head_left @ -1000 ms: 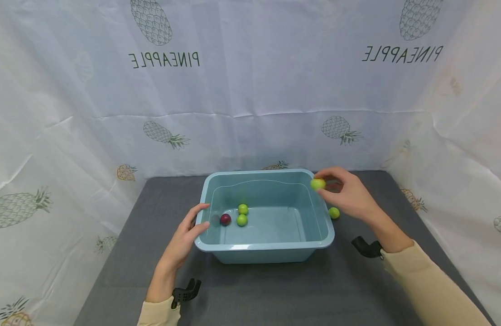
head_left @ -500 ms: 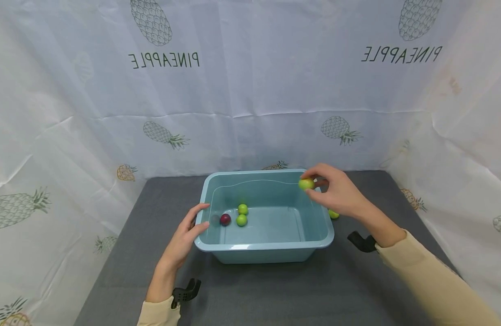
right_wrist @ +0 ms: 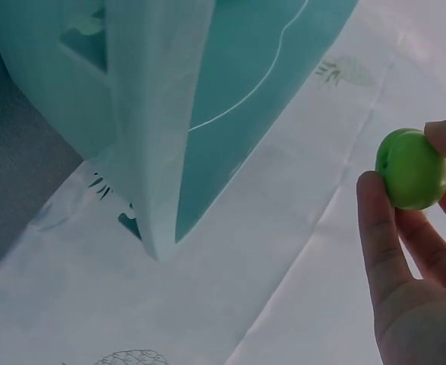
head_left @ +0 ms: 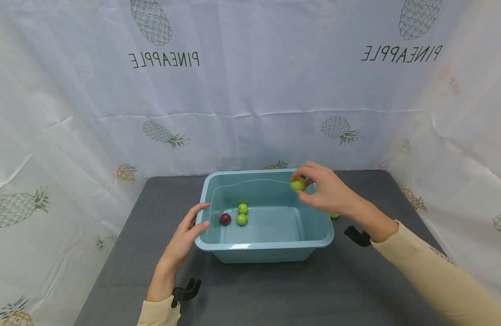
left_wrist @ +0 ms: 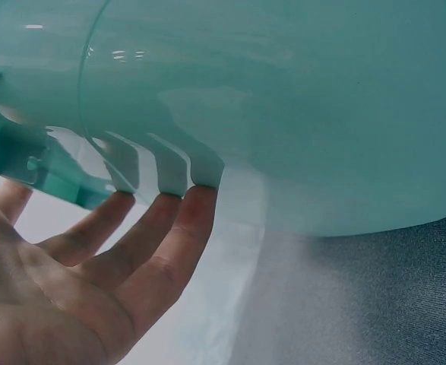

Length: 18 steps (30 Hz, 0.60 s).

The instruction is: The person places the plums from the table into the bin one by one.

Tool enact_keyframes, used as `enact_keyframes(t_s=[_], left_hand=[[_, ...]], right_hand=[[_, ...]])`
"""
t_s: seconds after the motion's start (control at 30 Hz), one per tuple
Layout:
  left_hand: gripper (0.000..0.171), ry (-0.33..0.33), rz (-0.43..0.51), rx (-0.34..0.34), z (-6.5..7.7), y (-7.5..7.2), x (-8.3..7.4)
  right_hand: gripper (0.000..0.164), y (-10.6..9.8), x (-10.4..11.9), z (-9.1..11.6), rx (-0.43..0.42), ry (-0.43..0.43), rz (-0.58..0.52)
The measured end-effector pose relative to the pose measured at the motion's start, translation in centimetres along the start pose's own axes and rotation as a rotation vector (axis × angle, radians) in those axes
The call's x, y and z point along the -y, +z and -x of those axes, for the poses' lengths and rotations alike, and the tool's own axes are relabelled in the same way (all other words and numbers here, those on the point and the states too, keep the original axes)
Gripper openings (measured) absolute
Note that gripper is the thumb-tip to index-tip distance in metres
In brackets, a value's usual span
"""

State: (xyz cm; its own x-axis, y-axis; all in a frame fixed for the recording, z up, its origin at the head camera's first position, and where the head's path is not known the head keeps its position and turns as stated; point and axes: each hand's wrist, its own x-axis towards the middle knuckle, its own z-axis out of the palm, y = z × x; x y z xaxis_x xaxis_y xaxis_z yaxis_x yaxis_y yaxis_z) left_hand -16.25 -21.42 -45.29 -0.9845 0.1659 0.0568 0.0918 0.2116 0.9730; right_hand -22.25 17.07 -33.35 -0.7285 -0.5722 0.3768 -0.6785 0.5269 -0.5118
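Note:
A light blue plastic basin (head_left: 267,246) stands on the dark cloth. My left hand (head_left: 180,242) holds its left rim; in the left wrist view the fingertips (left_wrist: 200,199) press against the outer wall. Thumb and fingers of my right hand (head_left: 332,190) pinch a green plum (head_left: 297,184), which hangs over the basin's back right corner. Its smooth skin and groove show in the right wrist view, where the plum (right_wrist: 412,169) sits between the fingertips. On the basin's floor, toward the left, lie a dark red plum (head_left: 225,219) and two green plums (head_left: 242,220).
Another green plum (head_left: 334,216) lies on the cloth (head_left: 250,294) just right of the basin, partly hidden behind it and my right hand. A white curtain (head_left: 250,90) printed with pineapples hangs along the back and both sides.
My right hand has carried the green plum leftward, from the basin's right rim to over its inside. The left hand has stayed on the rim, and the plums in the basin lie unchanged.

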Motion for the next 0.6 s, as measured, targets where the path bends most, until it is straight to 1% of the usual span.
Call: enact_keyframes(t_s=[0.17,0.33,0.6], left_hand=[[0.048,0.001,-0.002,0.0,0.0,0.0,0.0],[0.048,0.003,0.001,-0.002,0.0,0.0,0.0],[0.048,0.004,-0.005,-0.003,0.0,-0.1,0.1]], right_hand=[[0.025,0.1,0.8,-0.5,0.034,-0.034,0.023],[0.025,0.3,1.5,-1.1,0.084,-0.039,0.062],[0.026,0.8,2.1,-1.9,0.117,-0.111,0.148]])
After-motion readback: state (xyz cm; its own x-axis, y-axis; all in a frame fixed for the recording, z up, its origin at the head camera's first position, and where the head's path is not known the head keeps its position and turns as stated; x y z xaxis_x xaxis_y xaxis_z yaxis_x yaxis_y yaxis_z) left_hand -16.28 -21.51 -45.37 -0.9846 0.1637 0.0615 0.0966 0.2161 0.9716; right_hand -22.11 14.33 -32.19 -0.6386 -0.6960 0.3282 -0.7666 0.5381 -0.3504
